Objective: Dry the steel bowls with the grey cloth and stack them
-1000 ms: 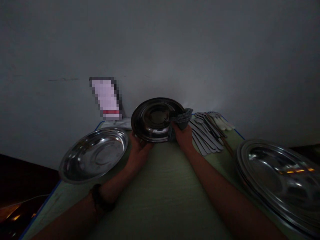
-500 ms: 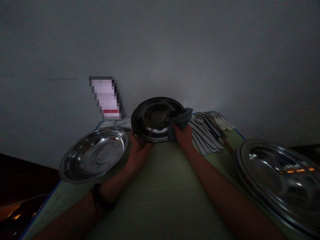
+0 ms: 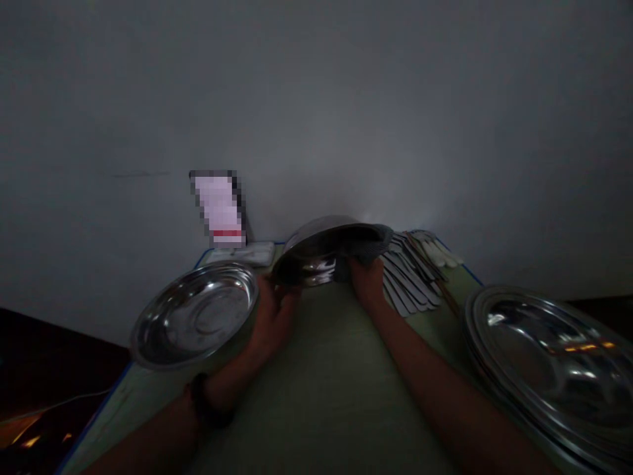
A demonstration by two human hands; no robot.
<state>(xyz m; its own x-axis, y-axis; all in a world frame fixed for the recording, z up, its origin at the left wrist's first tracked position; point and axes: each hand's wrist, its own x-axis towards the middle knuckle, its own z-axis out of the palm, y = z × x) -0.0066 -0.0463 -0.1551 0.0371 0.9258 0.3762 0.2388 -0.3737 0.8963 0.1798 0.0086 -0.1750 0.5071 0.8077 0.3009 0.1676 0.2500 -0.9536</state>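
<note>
A round steel plate (image 3: 321, 247) is held above the far middle of the table, tipped so I see it almost edge-on with its underside towards me. My left hand (image 3: 271, 316) is closed on its lower left rim. My right hand (image 3: 366, 280) grips its right rim through a grey checked cloth (image 3: 368, 247) that wraps over the edge. A dark band sits on my left wrist.
A second steel plate (image 3: 195, 316) lies at the left of the green table (image 3: 326, 389). A stack of larger steel plates (image 3: 554, 359) fills the right. Several spoons and chopsticks (image 3: 415, 270) lie beyond my right hand. A white tray (image 3: 247, 254) and a blurred-out object stand by the wall.
The held plate has tipped from facing me to nearly flat, its inside turned away. Both hands kept their grip. The whole view shifted slightly down and right.
</note>
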